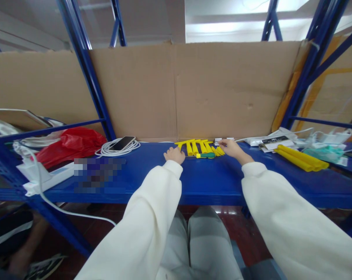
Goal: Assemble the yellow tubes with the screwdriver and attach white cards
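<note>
Several yellow plastic parts (195, 147) stand in a row near the back of the blue shelf (211, 182). My left hand (175, 155) rests at the left end of this row, its fingers curled; whether it grips anything is too small to tell. A screwdriver with a green and yellow handle (205, 155) lies in front of the row. Small yellow pieces (218, 151) lie to its right. My right hand (230, 148) reaches beside them, fingertips at a small white and dark item (219, 140); its grip is unclear.
At the right lie long yellow tubes (300, 157), a black and white packet (276, 143) and a greenish bag (324, 154). At the left are a phone (122, 143) on coiled white cable, a red bag (74, 144) and a power strip (56, 175). Cardboard (216, 89) stands behind.
</note>
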